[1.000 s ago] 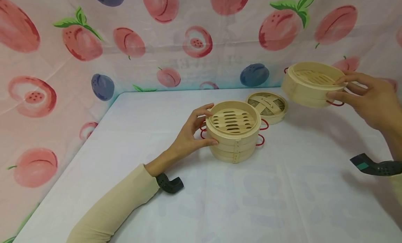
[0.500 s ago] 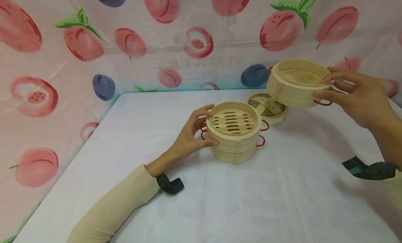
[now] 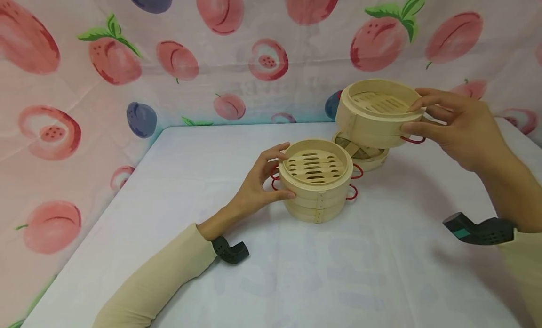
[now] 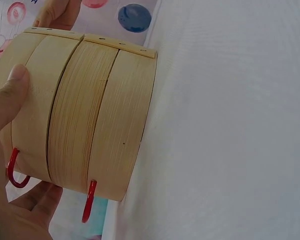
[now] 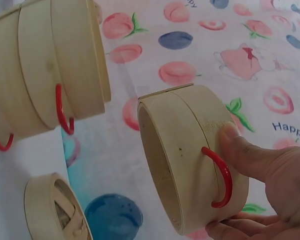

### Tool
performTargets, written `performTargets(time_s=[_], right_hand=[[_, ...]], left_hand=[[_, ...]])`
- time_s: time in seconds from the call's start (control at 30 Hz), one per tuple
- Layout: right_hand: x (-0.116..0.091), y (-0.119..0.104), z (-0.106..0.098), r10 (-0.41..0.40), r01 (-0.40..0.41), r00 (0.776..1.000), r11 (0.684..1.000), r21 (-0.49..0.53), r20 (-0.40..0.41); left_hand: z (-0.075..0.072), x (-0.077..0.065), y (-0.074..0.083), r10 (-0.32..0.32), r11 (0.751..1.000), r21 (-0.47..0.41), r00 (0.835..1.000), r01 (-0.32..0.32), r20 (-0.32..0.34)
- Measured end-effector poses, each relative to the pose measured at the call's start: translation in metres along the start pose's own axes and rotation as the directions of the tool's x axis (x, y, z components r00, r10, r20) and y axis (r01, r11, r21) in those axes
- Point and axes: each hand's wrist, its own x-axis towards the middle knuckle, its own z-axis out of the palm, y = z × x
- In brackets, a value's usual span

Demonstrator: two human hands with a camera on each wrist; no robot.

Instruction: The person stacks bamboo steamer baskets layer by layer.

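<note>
The right grip (image 3: 459,125) pinches a bamboo tier (image 3: 372,126) raised over the lid (image 3: 368,164); the left grip (image 3: 261,175) clasps the two-tier stack (image 3: 319,201) on the desk (image 3: 338,276). The tier looks light and stiff, best held by its side wall, beside the red handle (image 5: 227,175). More room lies toward the desk's near side.

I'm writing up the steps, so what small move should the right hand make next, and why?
Probably move the right hand left until its steamer basket is over the two-tier stack: the basket is in the air to the right, and the left hand grips the stack, whose top is uncovered.
</note>
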Motion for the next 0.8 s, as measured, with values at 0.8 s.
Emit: performTargets(time_s=[0.8], right_hand=[[-0.015, -0.030, 0.037, -0.116, 0.112, 0.989, 0.992, 0.051, 0.090]], left_hand=[[-0.001, 0.001, -0.001, 0.000, 1.000, 0.019, 1.000, 0.000, -0.001]])
